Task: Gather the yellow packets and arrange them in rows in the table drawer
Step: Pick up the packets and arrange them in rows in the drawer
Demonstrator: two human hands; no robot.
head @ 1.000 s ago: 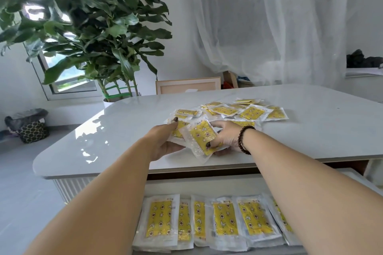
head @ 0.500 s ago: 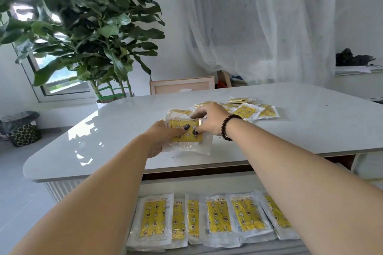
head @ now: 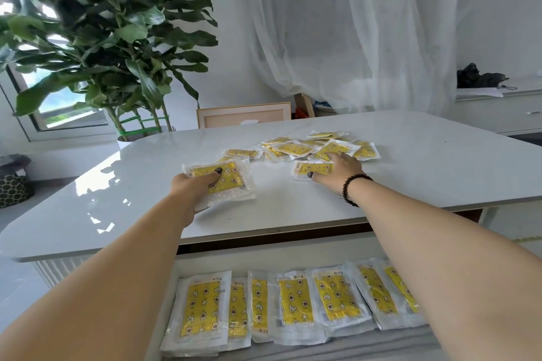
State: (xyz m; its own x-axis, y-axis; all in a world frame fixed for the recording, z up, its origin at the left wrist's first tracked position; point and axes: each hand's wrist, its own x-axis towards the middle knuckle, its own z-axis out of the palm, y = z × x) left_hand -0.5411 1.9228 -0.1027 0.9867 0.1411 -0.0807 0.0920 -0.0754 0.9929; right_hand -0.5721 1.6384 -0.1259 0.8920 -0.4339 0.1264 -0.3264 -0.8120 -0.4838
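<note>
Gripping a stack (head: 225, 182) in your left hand (head: 192, 184), your open right hand (head: 337, 171) presses a packet (head: 312, 168) at 1 o'clock; pick it next.

We see the left hand (head: 192, 187) gripping a small stack of yellow packets (head: 231, 182) at frame centre, thumb on top. The right hand (head: 337, 173) rests, fingers spread, on a single packet (head: 311, 168) beside the loose pile (head: 311, 148) on the white table (head: 425, 173). Along the bottom edge, a row of packets (head: 293, 305) lies overlapping in the open drawer (head: 264, 258). A potted plant (head: 111, 38) fills the upper left.
</note>
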